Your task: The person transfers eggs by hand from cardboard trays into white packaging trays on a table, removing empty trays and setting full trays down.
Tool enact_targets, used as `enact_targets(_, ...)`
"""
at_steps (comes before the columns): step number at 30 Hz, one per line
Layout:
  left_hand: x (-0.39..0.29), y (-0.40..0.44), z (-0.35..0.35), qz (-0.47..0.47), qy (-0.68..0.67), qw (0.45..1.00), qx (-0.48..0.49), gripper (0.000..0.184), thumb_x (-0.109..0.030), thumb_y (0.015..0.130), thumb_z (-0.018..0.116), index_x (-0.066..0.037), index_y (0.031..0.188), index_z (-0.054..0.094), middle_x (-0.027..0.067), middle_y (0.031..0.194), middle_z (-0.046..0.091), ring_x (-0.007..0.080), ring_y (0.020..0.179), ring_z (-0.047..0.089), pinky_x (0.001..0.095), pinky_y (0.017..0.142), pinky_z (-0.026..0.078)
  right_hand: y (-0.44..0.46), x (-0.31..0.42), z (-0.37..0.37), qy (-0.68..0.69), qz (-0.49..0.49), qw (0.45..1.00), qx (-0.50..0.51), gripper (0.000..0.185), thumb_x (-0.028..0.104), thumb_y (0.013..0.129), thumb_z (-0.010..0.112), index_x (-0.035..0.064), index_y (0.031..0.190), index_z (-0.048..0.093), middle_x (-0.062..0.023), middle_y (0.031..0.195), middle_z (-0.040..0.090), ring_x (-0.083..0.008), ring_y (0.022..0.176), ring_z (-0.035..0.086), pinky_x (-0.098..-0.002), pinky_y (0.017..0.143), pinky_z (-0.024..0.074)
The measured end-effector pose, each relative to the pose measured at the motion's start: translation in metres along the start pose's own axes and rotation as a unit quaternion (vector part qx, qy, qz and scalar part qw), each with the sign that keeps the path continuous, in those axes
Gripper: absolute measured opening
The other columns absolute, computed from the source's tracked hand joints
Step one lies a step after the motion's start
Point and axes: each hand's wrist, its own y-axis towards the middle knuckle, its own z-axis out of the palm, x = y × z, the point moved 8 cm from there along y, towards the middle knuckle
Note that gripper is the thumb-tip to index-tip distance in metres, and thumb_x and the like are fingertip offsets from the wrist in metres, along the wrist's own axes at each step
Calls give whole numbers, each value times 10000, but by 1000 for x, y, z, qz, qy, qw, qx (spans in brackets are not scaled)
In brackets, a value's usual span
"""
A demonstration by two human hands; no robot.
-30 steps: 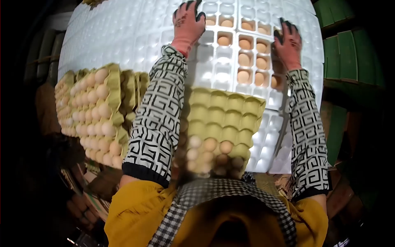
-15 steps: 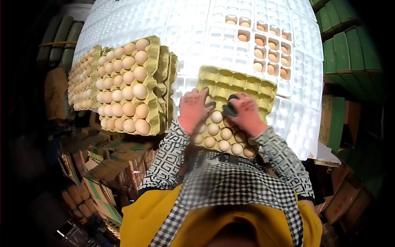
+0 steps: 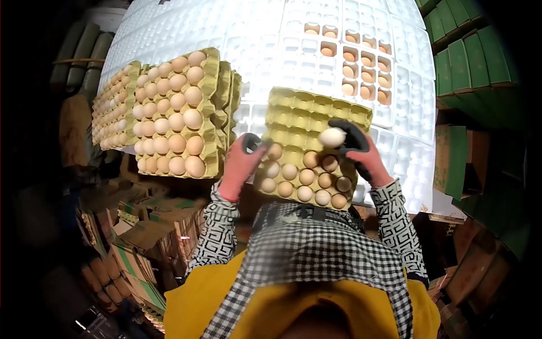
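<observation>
A yellow-green pulp tray lies in front of my body, its nearer rows holding brown and pale eggs, its far cups without eggs. Above the tray's right side, my right hand, in a pink glove with dark fingertips, grips a pale egg. My left hand, gloved the same way, has its fingers curled at the tray's left edge, close to a brown egg; what lies between its fingertips is too small to make out. Beyond are white moulded trays, one with several brown eggs in its cells.
Stacked pulp trays full of eggs stand at the left on the table. Green cartons are piled along the right side. Folded cardboard lies below the table at the left, with grey rolls farther back.
Both hands have come back from the white trays to the pulp tray. Since half a second ago they have moved apart, and the right one has lifted a pale egg.
</observation>
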Motion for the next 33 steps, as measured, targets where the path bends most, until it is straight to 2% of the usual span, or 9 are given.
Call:
enact_targets(2, -22, -9, 17, 89, 278, 956, -36, 617, -424, 760, 743, -64, 1225, 559, 160, 1032, 665, 311, 926, 653, 406, 786, 517, 4, 24, 8, -211, -40, 976, -24, 520, 191, 725, 754, 14, 1193, 615, -98, 1156, 614, -213, 1031, 625, -341, 914, 501)
enact_targets(5, -30, 0, 30, 105, 334, 937, -7, 634, -471, 770, 711, -77, 1238, 546, 147, 977, 681, 309, 952, 657, 417, 799, 514, 16, -8, 54, -739, -22, 672, 31, 401, 377, 828, 651, 36, 1038, 678, -113, 994, 594, -261, 862, 647, -383, 668, 519)
enact_targets(7, -32, 0, 28, 129, 321, 938, -17, 608, -439, 774, 713, -88, 1248, 566, 122, 956, 692, 301, 927, 661, 404, 794, 517, 19, -64, 61, -874, -4, 472, 116, 199, 226, 824, 588, 103, 890, 730, -121, 988, 603, -234, 790, 641, -379, 575, 498)
enact_targets(15, -72, 18, 23, 122, 37, 992, -24, 402, -163, 767, 772, -26, 1132, 670, 113, 993, 705, 196, 901, 676, 317, 831, 525, 9, -63, 46, -749, -121, 622, 194, 255, 253, 829, 614, 63, 976, 699, -106, 1038, 604, -263, 903, 606, -362, 678, 504)
enact_targets(20, -204, 78, 73, 163, -170, 972, 7, 345, -24, 823, 721, 24, 1155, 645, 100, 1017, 696, 133, 905, 647, 267, 803, 521, -26, 31, -100, -420, -155, 873, -194, 506, 327, 741, 799, 86, 1153, 630, -131, 1070, 683, -285, 1037, 650, -380, 863, 526)
enact_targets(24, -305, 162, 194, 313, -32, 949, -27, 371, -205, 806, 746, -48, 1135, 678, 87, 894, 705, 156, 756, 649, 283, 686, 507, -40, 98, -276, -391, -101, 771, -493, 326, 223, 755, 783, 26, 992, 678, -112, 910, 685, -291, 808, 654, -366, 722, 517)
enact_targets(26, -337, 202, 255, 344, 46, 938, -23, 400, -356, 792, 713, -109, 1104, 675, 134, 1010, 678, 318, 945, 655, 408, 826, 510, -3, 117, -312, -492, -133, 709, -488, 393, 372, 748, 773, 62, 974, 689, -118, 934, 656, -303, 906, 635, -387, 767, 510)
enact_targets(30, -353, 235, 317, 280, 269, 921, 15, 333, -321, 846, 615, -103, 1096, 641, 154, 1096, 652, 325, 1018, 643, 434, 849, 506, 62, 106, -335, -696, 104, 593, -391, 458, 371, 796, 728, 107, 1146, 598, -103, 1110, 595, -281, 975, 644, -416, 785, 527)
enact_targets(33, -356, 214, 312, 355, 93, 929, -49, 451, -235, 825, 664, -78, 1242, 596, 173, 1187, 616, 346, 1051, 625, 425, 905, 501, 53, 106, -313, -707, -55, 573, -411, 463, 325, 836, 695, 124, 1237, 580, -100, 1172, 582, -307, 1052, 604, -452, 862, 497)
